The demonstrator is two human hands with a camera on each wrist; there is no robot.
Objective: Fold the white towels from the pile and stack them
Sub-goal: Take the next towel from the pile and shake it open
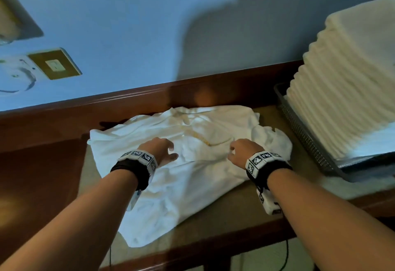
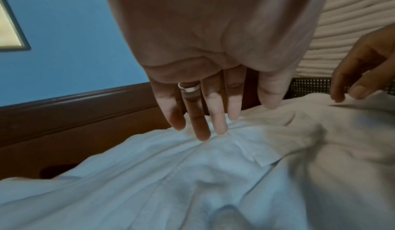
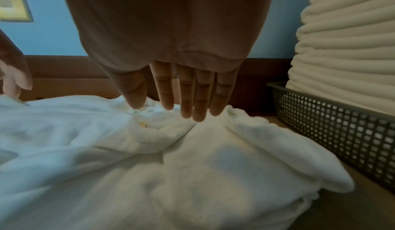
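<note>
A rumpled white towel (image 1: 192, 176) lies spread across the wooden table, with a yellowish stain near its middle. My left hand (image 1: 160, 152) hovers over the towel's left part, fingers straight and pointing down at the cloth (image 2: 213, 174); a ring shows on one finger. My right hand (image 1: 241, 153) hangs over the towel's right part with straight fingers just above a fold (image 3: 171, 149). Neither hand holds anything. A tall stack of folded white towels (image 1: 346, 82) stands at the right in a grey mesh basket (image 1: 307, 140).
A wooden backboard (image 1: 128, 104) runs along the table's far side under a blue wall. A brass switch plate (image 1: 54, 64) sits on the wall at left. The basket (image 3: 333, 132) stands close to the towel's right edge. A dark cable hangs below the table's front edge.
</note>
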